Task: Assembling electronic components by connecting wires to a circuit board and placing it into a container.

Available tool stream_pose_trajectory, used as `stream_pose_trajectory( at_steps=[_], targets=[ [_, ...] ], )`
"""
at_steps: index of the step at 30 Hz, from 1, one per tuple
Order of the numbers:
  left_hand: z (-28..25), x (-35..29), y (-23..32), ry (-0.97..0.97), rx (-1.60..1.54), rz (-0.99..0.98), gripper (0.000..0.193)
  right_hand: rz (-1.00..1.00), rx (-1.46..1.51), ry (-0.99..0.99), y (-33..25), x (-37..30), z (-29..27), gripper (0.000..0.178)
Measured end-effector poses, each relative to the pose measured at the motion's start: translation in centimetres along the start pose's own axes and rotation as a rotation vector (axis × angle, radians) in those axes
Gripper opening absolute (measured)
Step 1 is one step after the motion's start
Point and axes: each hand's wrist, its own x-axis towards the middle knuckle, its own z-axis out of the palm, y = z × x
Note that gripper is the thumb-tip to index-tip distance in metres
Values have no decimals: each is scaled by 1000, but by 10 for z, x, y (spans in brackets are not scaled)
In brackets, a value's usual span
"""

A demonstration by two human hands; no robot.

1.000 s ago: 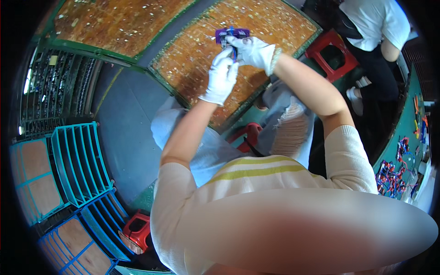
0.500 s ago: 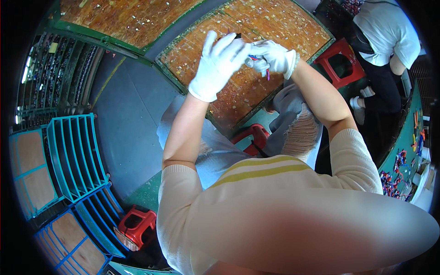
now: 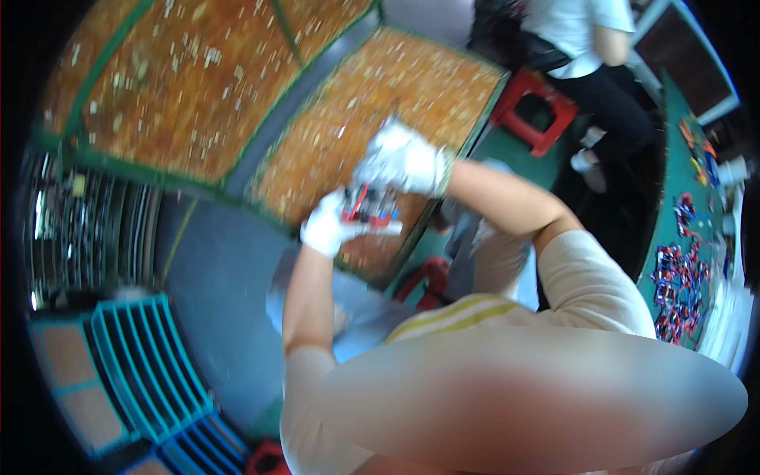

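Note:
My left hand [image 3: 326,227], in a white glove, is closed round a small bundle of black parts with red and blue wires [image 3: 369,207]. Part of the bundle shows between its thumb and fingers. Above and slightly right of it, my right hand [image 3: 402,162], also gloved, has its fingers curled in, with its lower side against or very near the bundle. Blur and the glove hide what the right fingers hold. Both hands are over a worn wooden tabletop [image 3: 427,79] with a green edge, scattered with pale flecks.
More wooden panels [image 3: 182,95] lie at the far left. A red stool [image 3: 538,111] and a person in a white top [image 3: 574,32] are at the far right. Wired parts [image 3: 681,277] heap on a green bench. Blue-green slatted racks [image 3: 150,364] stand left; another red stool [image 3: 427,281] is by my legs.
The view has shifted and blurred. My hands have come nearer to me; the left now sits below the right. The bundle shows at my left hand, where wires had shown by the right.

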Motion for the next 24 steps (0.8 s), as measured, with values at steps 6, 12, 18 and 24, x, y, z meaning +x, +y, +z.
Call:
stream_pose_trajectory(
  at_steps=[6,12,18,24],
  targets=[
    [-39,9,-17,-43,35,83,53,-71,211,95,-12,-5,15,11],
    [-14,7,0,130,666,112,27,-32,85,14,-14,-4,2,8],
    [-54,14,12,706,257,343,19,317,-339,129,-7,1,-19,25],
    [-68,7,35,468,-877,667,45,645,619,635,34,-25,19,28]
  ],
)
